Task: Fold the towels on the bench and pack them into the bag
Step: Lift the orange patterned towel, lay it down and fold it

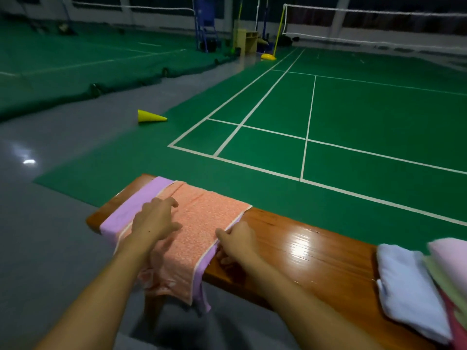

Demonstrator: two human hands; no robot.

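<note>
I'm working the orange towel (199, 223) right now, and it is lying flat across the desk (303, 251), stacked on a lilac towel (126, 213) that is peeking out just beyond my left fingers and along the edge under my right ones. My left hand (154, 221) is pressing down on the orange cloth, fingers (171, 202) loosely spread and slightly bent. My right hand (237, 238) is pinching the white-trimmed edge of the towel, thumb on top; the fingers below are tucked out of sight. Both towels are hanging over the near side of the desk, down past my wrists.

Judging the progress: I'm reckoning this is an early-to-middle stretch. Well off to the right of my right fingers a pile is sitting on the desk, a pale blue towel (406, 286) bundled up and a pink towel (449, 251) overlapping it, with more cloth at the frame edge that I can't sort out. Whether those count as properly folded, I can't tell. The bag isn't showing anywhere, so I'm guessing no packing has begun.

The desk is glossy reddish wood, throwing back a bright glare just right of my right fingers. Beyond my fingers a green badminton court (353, 117) is stretching away with white lines, a yellow cone (149, 116) lying on its side, a net (379, 26) strung far back, grey floor to the left.
</note>
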